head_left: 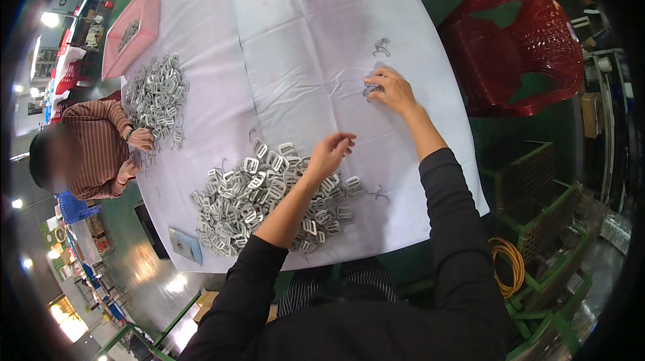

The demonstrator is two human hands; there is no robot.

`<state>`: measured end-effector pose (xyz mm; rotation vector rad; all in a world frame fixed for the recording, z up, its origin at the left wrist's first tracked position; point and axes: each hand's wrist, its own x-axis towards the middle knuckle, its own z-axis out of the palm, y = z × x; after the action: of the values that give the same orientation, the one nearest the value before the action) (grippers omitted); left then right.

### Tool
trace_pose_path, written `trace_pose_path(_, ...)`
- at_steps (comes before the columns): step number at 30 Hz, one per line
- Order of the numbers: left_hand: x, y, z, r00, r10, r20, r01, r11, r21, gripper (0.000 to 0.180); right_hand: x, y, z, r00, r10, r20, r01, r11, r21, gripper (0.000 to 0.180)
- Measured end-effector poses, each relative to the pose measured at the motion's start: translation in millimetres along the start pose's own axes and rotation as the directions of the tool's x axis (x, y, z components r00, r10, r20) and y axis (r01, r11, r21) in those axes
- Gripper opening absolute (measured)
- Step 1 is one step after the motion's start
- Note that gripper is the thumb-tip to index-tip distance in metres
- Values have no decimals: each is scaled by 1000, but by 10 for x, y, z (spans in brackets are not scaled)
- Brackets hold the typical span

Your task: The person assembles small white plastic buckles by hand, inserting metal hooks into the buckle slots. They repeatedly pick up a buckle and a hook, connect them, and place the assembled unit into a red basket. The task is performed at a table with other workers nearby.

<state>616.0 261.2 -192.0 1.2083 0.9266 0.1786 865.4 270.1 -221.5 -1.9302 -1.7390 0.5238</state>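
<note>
Curling over a few gray metal pieces (371,92), the right hand (392,89) has its fingertips down on them; whether it grips them or only touches cannot be told. With 12 o'clock as the far side, another loose metal cluster (381,47) lies near that hand's 12 o'clock, apart from the fingers.

At 7 to 8 o'clock from the right hand, the left hand (330,153) is released, its fingers half bent and relaxed. It hovers by the upper edge of a large pile of silver buckles (252,193), which spreads mainly toward that hand's 8 o'clock and passes beneath the left forearm. A thin hooked metal piece (379,194) sits at the left hand's 4 o'clock, just beside the pile. Past the pile, at 8 o'clock, a clear plastic packet (185,245) rests near the edge of the white-covered surface (208,59).

Farther out, at 10 o'clock from the left hand, lies a second pile of metal parts (156,96), with a pink basket (146,35) beyond it holding more small parts. At 9 o'clock a co-worker in a striped top (101,129) has both hands at that second pile's near end.

Off the surface, a dark red plastic chair (490,59) stands at the right hand's 2 to 3 o'clock, and a coiled orange cable (517,270) hangs at its 5 o'clock.
</note>
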Motion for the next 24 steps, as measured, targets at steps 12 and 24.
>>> trace_pose_path(12,833,131,31,994,-107,-12,51,571,-820,41,40,-234,144,1000,27,-16,-25,991,135,11)
trace_pose_path(24,1062,173,2,961,-250,-121,-25,354,-935,41,948,566,-382,994,-92,-63,77,973,-218,41)
